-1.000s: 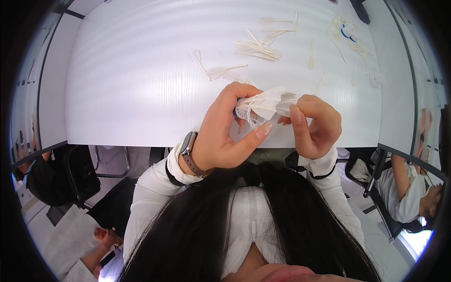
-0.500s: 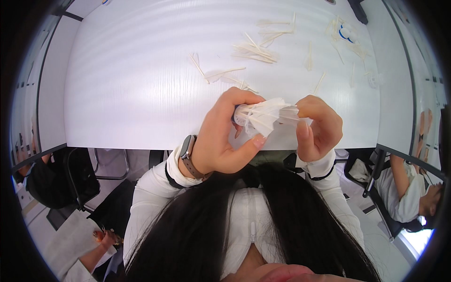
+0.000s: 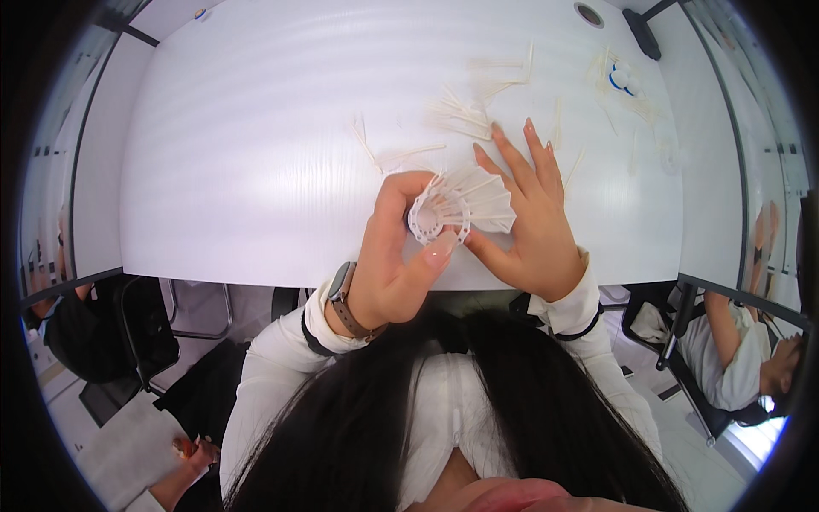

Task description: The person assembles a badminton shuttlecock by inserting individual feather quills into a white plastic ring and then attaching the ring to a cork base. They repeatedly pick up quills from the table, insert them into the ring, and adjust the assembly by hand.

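Note:
A white feather shuttlecock [image 3: 485, 198] is in my left hand [image 3: 381, 269], over the near part of the table. Its ring with small holes faces up, and feathers stand on the right side of it only. My left thumb presses the ring's near edge; the other fingers go around behind, mostly hidden. Just to the right, my right hand [image 3: 539, 235] is open with its fingers stretched forward. Its thumb reaches to the shuttlecock's near side, and whether it touches I cannot tell. Beyond the hands, loose feathers [image 3: 461, 113] lie in a pile on the white table [image 3: 230, 162].
More feathers [image 3: 394, 157] lie scattered to the left of the pile. At the far right sit several white cork-like pieces with blue bands [image 3: 624, 79]. A round hole [image 3: 589, 14] and a black fitting [image 3: 641, 34] are at the back right. Side panels close in the table.
My right hand has gone from curled fingers at the feathers to open, stretched forward. The shuttlecock has turned, so its holed ring faces up.

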Demonstrator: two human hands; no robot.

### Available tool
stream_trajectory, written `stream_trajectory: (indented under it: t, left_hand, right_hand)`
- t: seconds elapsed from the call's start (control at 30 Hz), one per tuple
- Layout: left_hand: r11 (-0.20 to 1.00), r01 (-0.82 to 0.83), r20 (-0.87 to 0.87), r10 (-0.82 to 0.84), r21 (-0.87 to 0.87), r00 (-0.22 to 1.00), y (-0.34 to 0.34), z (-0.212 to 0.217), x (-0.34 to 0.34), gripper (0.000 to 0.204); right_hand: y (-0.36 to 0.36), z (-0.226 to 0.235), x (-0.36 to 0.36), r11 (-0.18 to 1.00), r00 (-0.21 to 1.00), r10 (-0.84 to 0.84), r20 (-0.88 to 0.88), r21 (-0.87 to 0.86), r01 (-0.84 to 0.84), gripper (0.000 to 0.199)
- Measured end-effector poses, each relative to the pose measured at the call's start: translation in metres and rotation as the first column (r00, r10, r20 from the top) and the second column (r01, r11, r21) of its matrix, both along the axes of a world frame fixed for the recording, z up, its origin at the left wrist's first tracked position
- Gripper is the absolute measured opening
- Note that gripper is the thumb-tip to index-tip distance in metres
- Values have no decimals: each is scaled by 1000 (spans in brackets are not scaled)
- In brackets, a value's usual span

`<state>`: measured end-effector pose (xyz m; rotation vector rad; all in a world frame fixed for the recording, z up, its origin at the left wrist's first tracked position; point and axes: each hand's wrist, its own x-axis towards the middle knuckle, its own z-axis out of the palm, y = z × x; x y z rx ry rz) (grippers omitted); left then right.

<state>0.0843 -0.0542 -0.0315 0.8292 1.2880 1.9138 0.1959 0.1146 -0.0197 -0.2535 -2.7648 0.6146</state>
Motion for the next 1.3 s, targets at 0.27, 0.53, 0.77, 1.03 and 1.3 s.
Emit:
stream_trajectory:
  t: [0.27,0.53,0.77,1.03,1.3]
  left_hand:
    - [1000,30,-47,-30,5,998,2,-4,-2,46]
    - [1000,29,-48,-29,4,998,4,-4,0,45]
    - [999,36,-72,-37,-13,997,4,-3,-1,43]
    - [997,-71,-146,70,0,987,3,-4,-2,47]
    - [954,-301,-391,270,-19,880,11,2,-1,56]
  right_hand:
    - [8,-8,1,999,999,7,-34,-39,-8,67]
    - [5,-2,1,999,1000,8,-16,-39,-9,67]
    - [7,-5,0,996,997,-18,-69,-92,12,75]
    - [5,1,1,988,960,-69,-270,-155,27,53]
    - [8,11,11,869,910,-101,-402,-481,-116,28]
